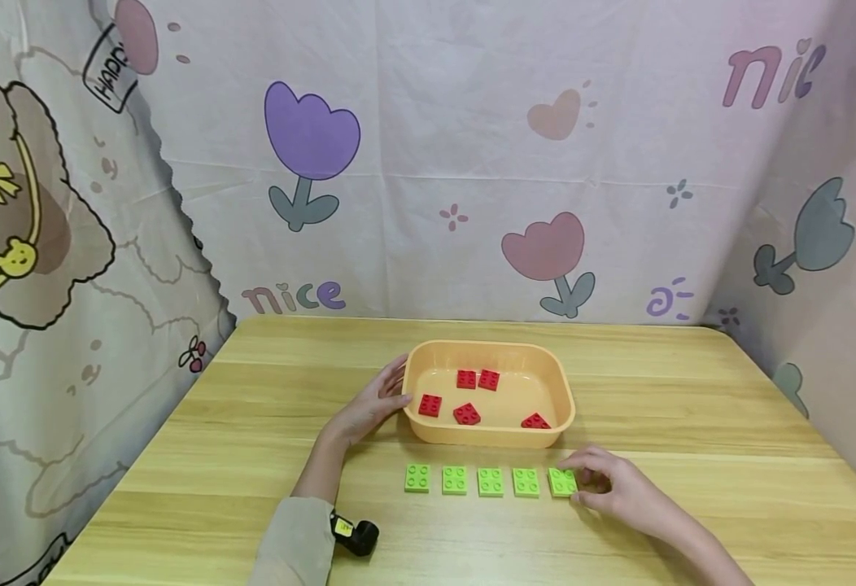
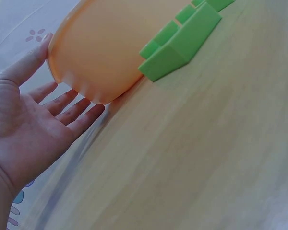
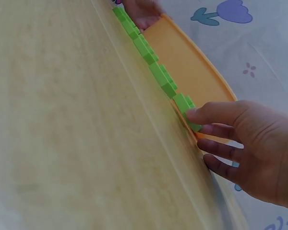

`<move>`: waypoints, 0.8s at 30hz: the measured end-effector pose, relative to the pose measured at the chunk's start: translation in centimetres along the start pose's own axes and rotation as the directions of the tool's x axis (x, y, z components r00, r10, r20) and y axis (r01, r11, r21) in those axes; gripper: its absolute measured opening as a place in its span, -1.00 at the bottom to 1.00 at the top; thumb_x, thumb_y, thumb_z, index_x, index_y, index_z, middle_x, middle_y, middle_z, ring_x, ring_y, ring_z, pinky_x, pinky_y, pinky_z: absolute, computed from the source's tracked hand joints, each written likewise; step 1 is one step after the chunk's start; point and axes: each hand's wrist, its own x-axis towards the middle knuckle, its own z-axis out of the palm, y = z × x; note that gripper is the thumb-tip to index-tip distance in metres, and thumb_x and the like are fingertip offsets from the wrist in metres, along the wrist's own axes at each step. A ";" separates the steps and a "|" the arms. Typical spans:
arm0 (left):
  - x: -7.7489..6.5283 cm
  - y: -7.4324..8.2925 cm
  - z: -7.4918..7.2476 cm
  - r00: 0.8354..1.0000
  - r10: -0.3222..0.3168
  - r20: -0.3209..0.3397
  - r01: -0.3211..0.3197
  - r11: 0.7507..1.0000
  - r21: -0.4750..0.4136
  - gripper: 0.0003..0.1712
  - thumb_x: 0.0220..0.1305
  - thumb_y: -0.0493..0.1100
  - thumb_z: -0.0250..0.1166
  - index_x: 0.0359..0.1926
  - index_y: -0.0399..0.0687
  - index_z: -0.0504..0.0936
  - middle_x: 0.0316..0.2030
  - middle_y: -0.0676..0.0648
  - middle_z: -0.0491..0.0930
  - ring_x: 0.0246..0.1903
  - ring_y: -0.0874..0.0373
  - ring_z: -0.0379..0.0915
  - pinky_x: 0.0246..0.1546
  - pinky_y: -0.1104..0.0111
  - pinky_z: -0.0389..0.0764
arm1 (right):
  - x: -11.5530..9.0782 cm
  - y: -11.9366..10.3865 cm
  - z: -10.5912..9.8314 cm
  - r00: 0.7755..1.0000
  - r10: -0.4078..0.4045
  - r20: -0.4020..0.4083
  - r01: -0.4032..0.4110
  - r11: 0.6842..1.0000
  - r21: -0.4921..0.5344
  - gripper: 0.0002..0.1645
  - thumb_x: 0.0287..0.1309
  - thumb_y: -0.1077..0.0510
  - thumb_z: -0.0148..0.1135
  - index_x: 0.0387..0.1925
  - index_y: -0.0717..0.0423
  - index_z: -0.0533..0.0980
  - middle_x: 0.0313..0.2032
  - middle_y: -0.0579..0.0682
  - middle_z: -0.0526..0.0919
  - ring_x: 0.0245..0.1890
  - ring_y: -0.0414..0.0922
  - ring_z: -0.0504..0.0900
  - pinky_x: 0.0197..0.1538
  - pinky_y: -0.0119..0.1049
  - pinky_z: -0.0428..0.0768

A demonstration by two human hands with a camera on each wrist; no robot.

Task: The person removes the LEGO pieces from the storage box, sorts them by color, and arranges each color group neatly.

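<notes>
Several light green toy building bricks stand in a row along the near side of a pale orange tub. My right hand pinches the rightmost green brick between thumb and fingers; in the right wrist view the thumb lies on that brick. At the tub's left end, my left hand holds on with its thumb at the rim and its fingers spread along the outer wall, which shows in the left wrist view. Inside the tub lie several red bricks, spaced apart, one partly hidden by the near wall.
A wood-grain table carries everything. Behind it hangs a pale curtain printed with flowers, with another patterned cloth on the left. A black wrist camera sticks out from the left sleeve.
</notes>
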 end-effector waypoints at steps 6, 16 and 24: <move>0.1 0.0 0.0 1.000 -0.002 0.004 0.002 1.000 -0.010 -0.15 0.23 -0.45 0.07 0.43 -0.07 -0.13 0.39 -0.19 -0.19 0.34 -0.06 -0.22 0.25 0.21 0.11 | 0.0 0.1 0.0 1.000 0.027 0.000 -0.027 0.999 -0.019 -0.59 -0.07 0.19 0.39 -0.09 0.10 0.55 -0.35 -0.18 0.44 -0.46 -0.24 0.40 -0.50 -0.45 0.44; 0.0 0.0 -0.1 1.000 0.007 0.019 -0.007 1.000 -0.013 -0.15 0.23 -0.45 0.07 0.43 -0.07 -0.15 0.39 -0.20 -0.19 0.34 -0.06 -0.24 0.24 0.22 0.13 | 0.1 0.1 0.2 0.999 0.044 0.007 -0.044 0.999 -0.021 -0.60 -0.07 0.21 0.38 -0.10 0.12 0.55 -0.36 -0.17 0.45 -0.47 -0.26 0.39 -0.52 -0.45 0.44; 0.1 -0.1 -0.2 0.999 0.018 0.043 -0.017 1.000 -0.014 -0.16 0.25 -0.46 0.03 0.43 -0.09 -0.18 0.39 -0.22 -0.23 0.34 -0.07 -0.27 0.25 0.21 0.10 | -0.1 0.2 0.1 0.996 0.087 0.018 -0.087 0.996 0.001 -0.58 -0.06 0.16 0.39 -0.08 0.09 0.55 -0.36 -0.15 0.44 -0.45 -0.24 0.39 -0.51 -0.45 0.45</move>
